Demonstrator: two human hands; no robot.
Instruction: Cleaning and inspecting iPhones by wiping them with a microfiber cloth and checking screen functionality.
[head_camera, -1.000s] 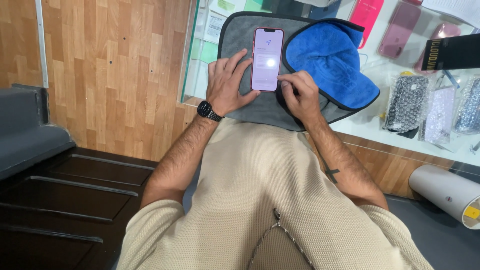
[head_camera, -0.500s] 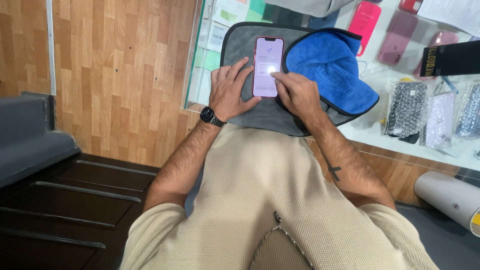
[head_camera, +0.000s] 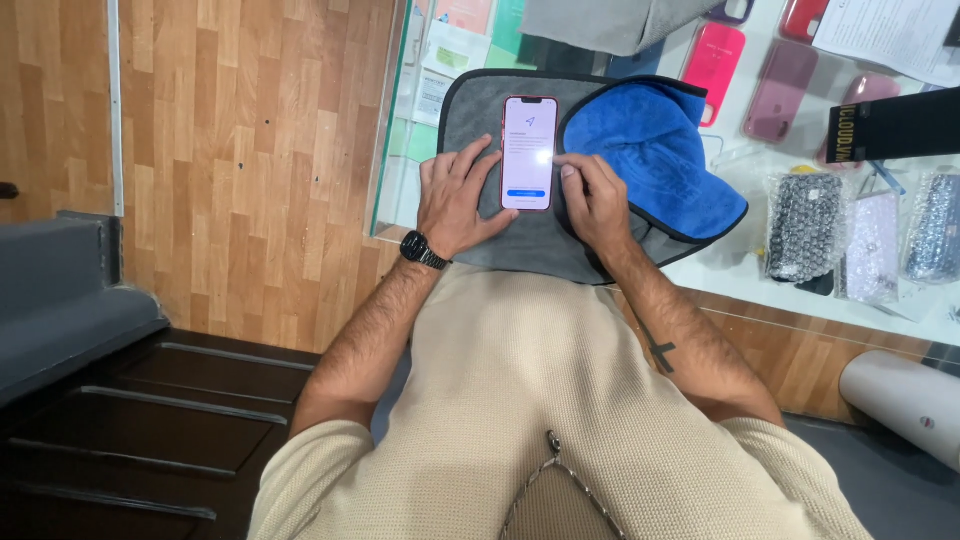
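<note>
Flanking the lit phone (head_camera: 529, 152) on grey cloth (head_camera: 480, 110), blue towel (head_camera: 650, 150) and phone cases (head_camera: 715, 58) alongside.

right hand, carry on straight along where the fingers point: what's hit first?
The right hand points left toward the phone; its fingertips already sit at the phone's right edge, so the phone comes first. Actual contact can't be told.

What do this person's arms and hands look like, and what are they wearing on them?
Both forearms are bare and hairy, coming out of short beige knitted sleeves. The left hand has a black wristwatch at its wrist. The right hand wears nothing visible; its forearm carries a small dark cross-shaped tattoo.
</note>
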